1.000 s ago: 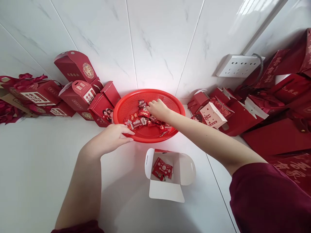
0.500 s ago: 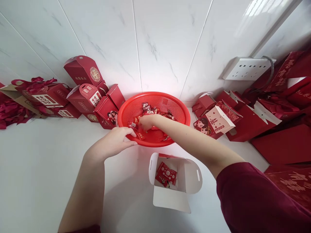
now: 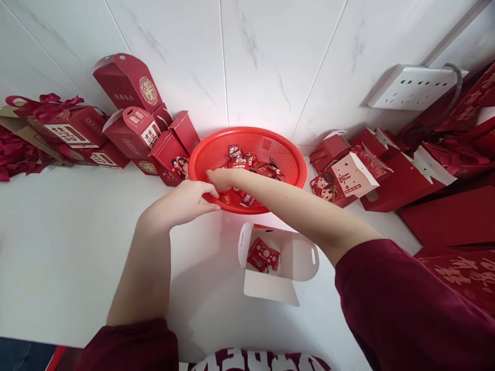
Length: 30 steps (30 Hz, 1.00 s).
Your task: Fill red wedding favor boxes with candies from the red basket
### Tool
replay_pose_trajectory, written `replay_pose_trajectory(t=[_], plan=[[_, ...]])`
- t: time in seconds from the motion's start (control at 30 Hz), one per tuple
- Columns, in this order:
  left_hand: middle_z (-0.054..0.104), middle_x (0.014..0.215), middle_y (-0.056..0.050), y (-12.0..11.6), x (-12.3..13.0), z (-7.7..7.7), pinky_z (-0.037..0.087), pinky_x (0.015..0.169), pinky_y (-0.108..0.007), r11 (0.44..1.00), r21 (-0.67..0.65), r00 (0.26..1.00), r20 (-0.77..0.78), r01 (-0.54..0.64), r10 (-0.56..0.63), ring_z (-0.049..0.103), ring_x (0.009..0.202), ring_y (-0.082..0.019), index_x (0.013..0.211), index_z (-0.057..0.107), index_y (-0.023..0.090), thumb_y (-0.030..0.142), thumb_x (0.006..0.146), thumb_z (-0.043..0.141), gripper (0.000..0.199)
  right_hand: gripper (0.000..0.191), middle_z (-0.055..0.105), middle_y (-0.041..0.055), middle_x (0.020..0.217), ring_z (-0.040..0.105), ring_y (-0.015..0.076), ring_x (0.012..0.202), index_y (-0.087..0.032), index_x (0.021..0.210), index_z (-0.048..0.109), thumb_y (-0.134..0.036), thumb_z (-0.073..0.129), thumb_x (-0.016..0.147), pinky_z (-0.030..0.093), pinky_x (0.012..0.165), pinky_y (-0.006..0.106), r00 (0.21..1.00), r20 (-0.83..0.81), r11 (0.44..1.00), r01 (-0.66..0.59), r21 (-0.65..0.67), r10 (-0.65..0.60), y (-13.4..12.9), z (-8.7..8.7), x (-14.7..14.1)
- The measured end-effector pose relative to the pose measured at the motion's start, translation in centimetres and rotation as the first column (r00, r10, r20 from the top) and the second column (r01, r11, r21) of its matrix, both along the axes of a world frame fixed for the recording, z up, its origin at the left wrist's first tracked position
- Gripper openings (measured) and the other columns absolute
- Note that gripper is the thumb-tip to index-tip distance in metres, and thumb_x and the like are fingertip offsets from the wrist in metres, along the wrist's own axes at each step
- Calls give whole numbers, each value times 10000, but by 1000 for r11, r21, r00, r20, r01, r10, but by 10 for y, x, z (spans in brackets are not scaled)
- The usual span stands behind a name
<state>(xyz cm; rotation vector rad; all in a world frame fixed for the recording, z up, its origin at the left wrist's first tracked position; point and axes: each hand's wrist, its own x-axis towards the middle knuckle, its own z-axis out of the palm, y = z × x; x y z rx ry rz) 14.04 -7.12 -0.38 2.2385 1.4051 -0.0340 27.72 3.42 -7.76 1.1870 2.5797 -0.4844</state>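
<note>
A red plastic basket [image 3: 302, 172] with perforated sides stands against the wall, holding wrapped candies [image 3: 236, 163] in red and dark wrappers. My left hand [image 3: 192, 202] is closed on its near left rim, thumb over the edge. Inside the basket, at its left side, is my right hand [image 3: 221, 179], reaching down among the candies; its fingertips are mostly hidden, so what they hold does not show. Below the basket, an opened gift box [image 3: 271, 287] with white inner sides has its flaps spread. Red packets [image 3: 265, 255] lie in it.
Red gift boxes [image 3: 131, 131] are stacked left of the basket along the wall. More red boxes and bags [image 3: 406, 180] crowd the right side. A white power strip [image 3: 417, 87] with a grey cable is on the wall at upper right. The white tabletop [image 3: 69, 247] ends at lower left.
The view has tilted, so the basket and boxes sit higher in the picture. My right hand has moved left inside the basket, and some candies have shifted. My left hand stays on the rim.
</note>
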Motion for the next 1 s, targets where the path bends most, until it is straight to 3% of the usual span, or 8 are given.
replay_pose_trajectory(t=[0.2, 0.37, 0.47, 0.57, 0.67, 0.77, 0.9, 1.0], plan=[[734, 1103, 1, 0, 1, -2, 498, 757, -291, 1000, 17, 1000, -13, 0, 0, 675, 959, -233, 1062, 714, 278, 479, 845, 585, 322, 274, 696, 105, 984, 668, 247, 884, -107, 1014, 669, -209, 782, 786, 521, 749, 337, 999, 23, 1000, -23, 9, 23, -15, 10, 16], [699, 1210, -32, -6, 6, -2, 495, 889, -335, 993, 100, 997, -33, 66, -63, 634, 1102, -268, 1135, 705, 251, 472, 872, 558, 374, 345, 655, 119, 1103, 613, 232, 970, -106, 1174, 560, -265, 660, 884, 443, 758, 289, 960, -274, 974, 119, 195, -62, -46, 46, 64], [666, 1252, -59, -19, 15, 4, 491, 921, -363, 966, 247, 997, 5, 72, -76, 621, 1115, -278, 1170, 679, 227, 463, 899, 548, 382, 294, 649, 45, 971, 584, 189, 857, -127, 1064, 584, -270, 700, 835, 430, 744, 284, 765, -636, 929, 301, 213, -102, -80, 60, 99], [650, 1262, -32, -35, 28, 10, 469, 970, -335, 912, 386, 966, 150, 137, -209, 618, 1120, -243, 1072, 719, 233, 410, 951, 510, 300, 243, 640, 28, 958, 577, 171, 820, -150, 1030, 598, -259, 696, 836, 463, 743, 299, 527, -835, 894, 435, 106, -158, -124, 64, 128], [630, 1304, 14, -46, 45, 6, 476, 938, -293, 891, 295, 896, 177, 346, -406, 633, 1100, -206, 914, 774, 264, 396, 978, 489, 321, 232, 650, 42, 1035, 621, 189, 929, -174, 1072, 606, -258, 678, 867, 518, 821, 333, 315, -933, 898, 440, -17, -172, -166, 65, 147], [628, 1333, 26, -49, 62, -7, 497, 883, -301, 857, 146, 852, 111, 494, -511, 648, 1100, -212, 977, 790, 317, 353, 979, 485, 307, 246, 667, 55, 1099, 637, 201, 1043, -189, 1103, 636, -259, 690, 873, 549, 895, 350, 155, -970, 915, 387, -116, -189, -198, 69, 157], [729, 1147, -4, -47, 71, -16, 521, 835, -314, 879, 139, 878, 95, 455, -469, 685, 1010, -214, 1070, 780, 311, 227, 962, 443, 364, 288, 667, 76, 1208, 650, 207, 1097, -187, 1187, 662, -222, 657, 901, 575, 942, 370, 135, -956, 906, 375, -196, -262, -221, 78, 164], [746, 1124, 13, -48, 64, -9, 536, 829, -296, 895, 256, 896, 163, 366, -413, 692, 984, -189, 1085, 778, 289, 186, 952, 421, 394, 343, 645, 72, 1288, 656, 205, 1114, -208, 1262, 642, -174, 607, 922, 581, 969, 392, 170, -949, 890, 422, -173, -265, -229, 82, 166]])
